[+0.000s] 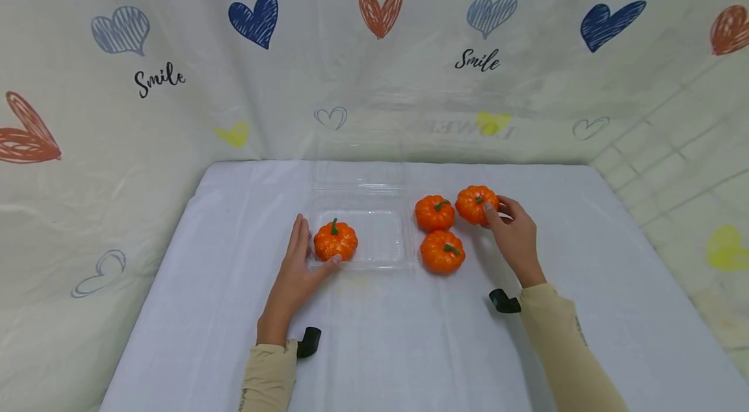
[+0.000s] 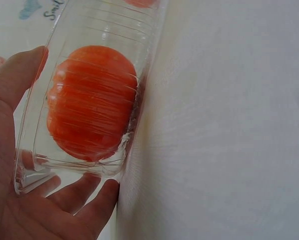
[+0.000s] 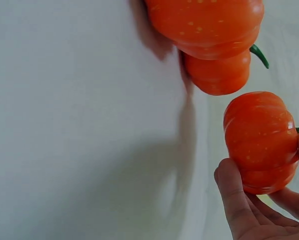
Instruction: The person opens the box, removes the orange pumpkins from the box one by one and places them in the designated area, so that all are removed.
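A clear plastic clamshell box [image 1: 380, 264] lies with its lid [image 1: 358, 175] folded back. Inside, at its left end, sits an orange toy pumpkin [image 1: 335, 241] with a green stem. My left hand [image 1: 297, 282] spreads around the box's near left corner, straight fingers along the left side and thumb over the front rim. To the right of the box, my right hand [image 1: 515, 236] holds another pumpkin [image 3: 262, 142] between thumb and fingers, raised off the cloth in the right wrist view. Two more pumpkins, one far [image 1: 434, 213] and one near [image 1: 443, 252], stand just right of the box.
A white cloth [image 1: 398, 347] covers the table. Behind it hangs a pale curtain [image 1: 328, 74] printed with hearts and "Smile". Dark camera mounts sit at the left wrist [image 1: 309, 342] and the right wrist [image 1: 504, 301].
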Demonstrator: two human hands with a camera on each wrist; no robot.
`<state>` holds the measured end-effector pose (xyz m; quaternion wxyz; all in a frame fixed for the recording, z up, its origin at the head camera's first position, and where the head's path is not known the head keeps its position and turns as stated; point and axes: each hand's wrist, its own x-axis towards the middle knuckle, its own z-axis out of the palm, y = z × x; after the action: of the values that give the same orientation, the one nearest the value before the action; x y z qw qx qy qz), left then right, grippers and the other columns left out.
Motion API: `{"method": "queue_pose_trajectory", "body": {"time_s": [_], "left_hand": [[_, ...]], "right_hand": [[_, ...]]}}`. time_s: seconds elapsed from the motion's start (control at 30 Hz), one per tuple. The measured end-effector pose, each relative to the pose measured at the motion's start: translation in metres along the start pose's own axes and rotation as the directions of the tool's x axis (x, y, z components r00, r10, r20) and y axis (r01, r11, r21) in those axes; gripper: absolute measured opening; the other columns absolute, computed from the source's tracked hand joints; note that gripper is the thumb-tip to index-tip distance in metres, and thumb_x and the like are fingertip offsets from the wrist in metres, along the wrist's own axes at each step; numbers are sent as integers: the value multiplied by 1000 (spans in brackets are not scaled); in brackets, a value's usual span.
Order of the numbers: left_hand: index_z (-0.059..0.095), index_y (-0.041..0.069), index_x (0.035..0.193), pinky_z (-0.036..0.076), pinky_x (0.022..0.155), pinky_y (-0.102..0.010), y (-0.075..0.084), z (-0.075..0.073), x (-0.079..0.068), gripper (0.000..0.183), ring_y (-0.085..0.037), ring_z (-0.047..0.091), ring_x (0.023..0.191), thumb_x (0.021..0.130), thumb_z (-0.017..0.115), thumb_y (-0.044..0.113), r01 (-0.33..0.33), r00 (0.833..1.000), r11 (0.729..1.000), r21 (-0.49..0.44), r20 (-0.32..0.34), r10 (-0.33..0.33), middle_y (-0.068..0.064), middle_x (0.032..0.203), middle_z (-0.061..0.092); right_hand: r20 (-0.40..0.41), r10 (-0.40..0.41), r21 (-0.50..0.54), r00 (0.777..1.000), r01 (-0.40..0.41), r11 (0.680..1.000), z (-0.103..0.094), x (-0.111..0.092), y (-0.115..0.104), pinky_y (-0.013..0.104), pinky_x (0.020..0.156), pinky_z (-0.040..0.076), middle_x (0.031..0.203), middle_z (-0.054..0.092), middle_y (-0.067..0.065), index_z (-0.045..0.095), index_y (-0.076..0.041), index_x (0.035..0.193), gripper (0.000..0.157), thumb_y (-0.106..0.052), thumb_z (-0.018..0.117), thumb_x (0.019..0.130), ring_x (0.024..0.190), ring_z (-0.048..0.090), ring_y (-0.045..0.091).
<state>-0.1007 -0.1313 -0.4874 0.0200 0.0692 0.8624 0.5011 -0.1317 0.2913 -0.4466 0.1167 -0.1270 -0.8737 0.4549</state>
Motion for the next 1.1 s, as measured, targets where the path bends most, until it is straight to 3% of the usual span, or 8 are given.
{"method": "queue_pose_trajectory", "body": {"time_s": [0.13, 0.2, 0.53, 0.67, 0.93, 1.1], "left_hand": [[9, 8, 173, 31, 123, -55, 0, 0, 0, 115, -34, 33, 157, 94, 76, 59, -4, 1000, 1000, 0, 1, 4, 4, 180, -3], [9, 8, 173, 31, 123, -55, 0, 0, 0, 115, -34, 32, 157, 95, 76, 59, -1, 1000, 1000, 4, 2, 1, 3, 180, -3], [8, 11, 174, 33, 122, -56, 1, 0, 0, 116, -34, 38, 155, 94, 75, 61, 16, 1000, 1000, 7, 5, -16, 6, 179, -3], [8, 12, 174, 34, 122, -56, -1, 1, 2, 116, -35, 41, 152, 94, 76, 61, 6, 1000, 1000, 3, 3, -6, 6, 179, -3], [8, 11, 173, 32, 123, -54, -5, 2, 4, 116, -33, 36, 156, 94, 75, 62, -10, 1000, 1000, 20, -1, 10, 5, 179, -3], [7, 11, 173, 31, 124, -54, -4, 1, 3, 116, -34, 34, 157, 94, 75, 61, 0, 1000, 1000, 21, 5, 0, 4, 180, -3]], "right_hand": [[2, 21, -37, 1000, -21, 999, 1, -1, 8, 51, 107, 53, 150, 56, 27, 50, 2, 155, 66, -46, 55, 111, 128, 60, 42], [6, 32, -38, 999, -32, 999, 1, -1, 11, 56, 110, 51, 149, 56, 28, 50, 2, 155, 65, -46, 55, 111, 129, 59, 44], [21, 85, -51, 996, -83, 995, 4, -4, 17, 54, 103, 56, 150, 55, 28, 48, 1, 157, 67, -46, 55, 111, 125, 61, 44], [9, 91, -49, 996, -90, 995, 3, -4, 18, 54, 107, 53, 149, 55, 29, 48, 1, 157, 66, -46, 54, 111, 128, 59, 44], [42, 148, -100, 988, -143, 985, 4, -4, 18, 58, 111, 48, 150, 55, 30, 45, 2, 158, 72, -51, 49, 111, 133, 54, 45], [71, 129, -112, 989, -120, 986, 4, -4, 19, 58, 112, 46, 148, 56, 31, 47, 8, 156, 71, -49, 46, 112, 133, 53, 45]]}}
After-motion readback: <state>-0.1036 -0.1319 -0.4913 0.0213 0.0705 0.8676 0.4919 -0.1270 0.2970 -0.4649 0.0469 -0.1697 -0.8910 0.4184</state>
